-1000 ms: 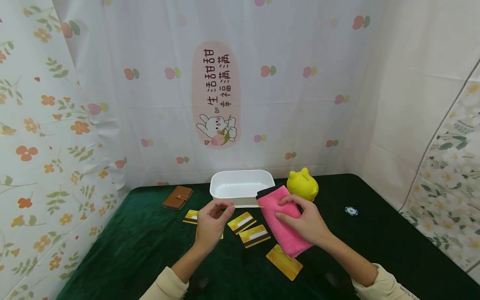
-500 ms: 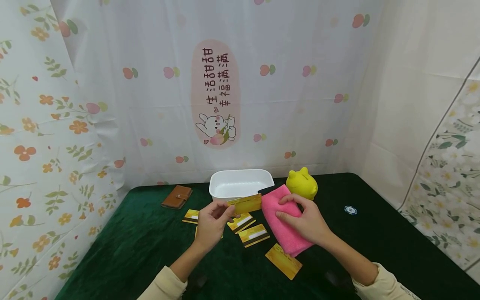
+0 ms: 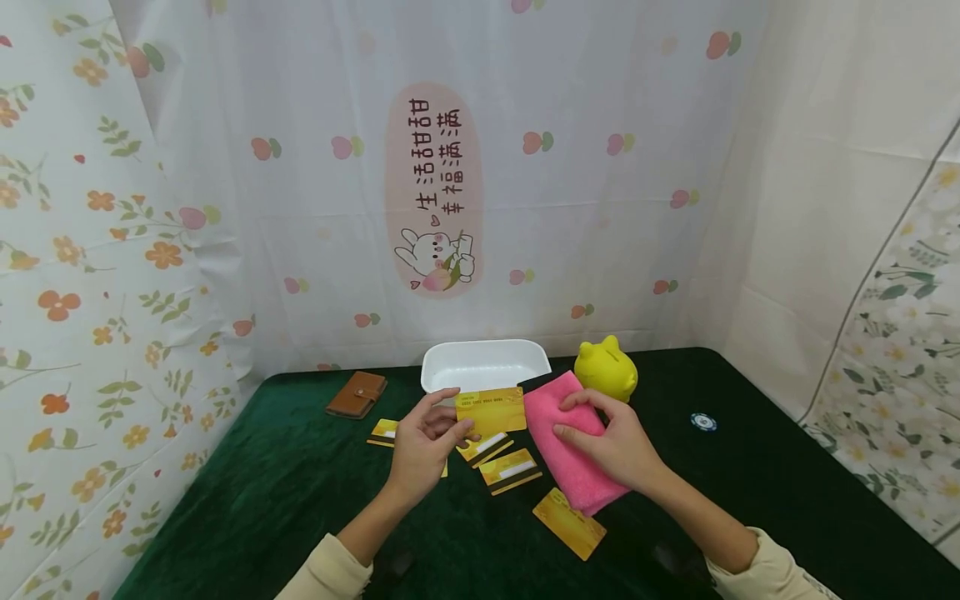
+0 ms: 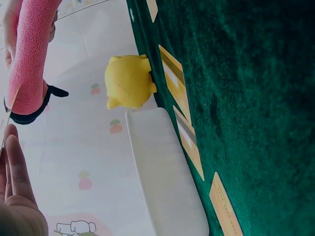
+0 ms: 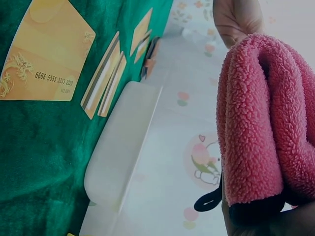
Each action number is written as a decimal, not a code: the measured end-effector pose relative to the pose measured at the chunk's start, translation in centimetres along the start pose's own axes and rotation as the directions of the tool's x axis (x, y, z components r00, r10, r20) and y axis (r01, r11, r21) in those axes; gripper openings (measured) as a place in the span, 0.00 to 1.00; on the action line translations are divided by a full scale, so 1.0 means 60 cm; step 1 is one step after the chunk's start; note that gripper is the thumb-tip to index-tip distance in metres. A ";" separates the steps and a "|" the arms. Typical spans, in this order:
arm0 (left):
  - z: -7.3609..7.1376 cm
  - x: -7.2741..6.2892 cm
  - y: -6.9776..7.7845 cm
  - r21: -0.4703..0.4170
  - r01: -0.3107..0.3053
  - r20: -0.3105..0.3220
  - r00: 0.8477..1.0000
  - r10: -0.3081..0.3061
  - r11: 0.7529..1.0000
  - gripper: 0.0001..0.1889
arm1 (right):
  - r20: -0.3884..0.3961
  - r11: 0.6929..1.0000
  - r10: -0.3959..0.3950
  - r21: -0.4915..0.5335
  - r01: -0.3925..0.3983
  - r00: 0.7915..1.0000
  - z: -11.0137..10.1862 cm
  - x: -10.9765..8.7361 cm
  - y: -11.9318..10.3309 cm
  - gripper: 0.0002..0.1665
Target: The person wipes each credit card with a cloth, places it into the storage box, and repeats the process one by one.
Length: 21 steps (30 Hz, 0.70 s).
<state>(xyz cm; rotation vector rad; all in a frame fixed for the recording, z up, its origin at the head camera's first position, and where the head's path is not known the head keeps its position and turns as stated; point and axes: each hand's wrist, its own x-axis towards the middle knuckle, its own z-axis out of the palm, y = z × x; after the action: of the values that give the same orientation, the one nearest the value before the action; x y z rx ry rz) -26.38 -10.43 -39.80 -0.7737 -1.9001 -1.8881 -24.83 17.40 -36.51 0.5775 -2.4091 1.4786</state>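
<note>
My left hand [image 3: 422,446] pinches a gold bank card [image 3: 491,411] at its left edge, above the table, with the card's printed face toward the head camera. That card shows only as a thin edge in the left wrist view. My right hand [image 3: 611,443] grips a folded pink towel [image 3: 555,437] with black trim; its plush folds [image 5: 251,118] fill much of the right wrist view. The card's right edge is right at the towel's side. Several more gold bank cards, among them one nearest me [image 3: 570,525] and one with a dark stripe [image 3: 510,472], lie below the hands.
Behind the hands stands a white plastic tub [image 3: 486,353]. To its right is a yellow piggy bank [image 3: 606,369], and to its left a brown wallet [image 3: 357,394]. A poker chip [image 3: 703,422] lies at the right on the green tablecloth [image 3: 247,500]. Printed curtains [image 3: 585,233] close off the back.
The bank card in my left hand has turned from edge-on to showing its flat face. My right hand and the towel have stayed nearly in place.
</note>
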 end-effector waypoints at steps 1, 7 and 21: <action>0.000 0.000 0.000 -0.003 0.003 0.006 1.000 -0.003 1.000 0.22 | -0.001 1.000 -0.001 0.000 0.001 1.000 0.000 0.000 0.001 0.14; -0.003 -0.001 0.003 -0.050 0.054 0.061 0.997 -0.051 0.997 0.23 | 0.000 1.000 -0.004 0.005 0.004 1.000 -0.002 0.000 0.001 0.14; 0.001 0.004 0.003 -0.164 0.314 0.083 0.949 -0.304 0.935 0.26 | -0.013 1.000 0.013 0.011 -0.013 1.000 -0.011 0.001 0.010 0.14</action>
<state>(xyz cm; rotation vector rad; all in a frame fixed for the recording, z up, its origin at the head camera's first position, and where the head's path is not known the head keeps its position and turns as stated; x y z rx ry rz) -26.43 -10.35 -39.52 -0.6100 -2.0068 -2.2710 -25.14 18.23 -36.67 0.5540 -2.4007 1.4973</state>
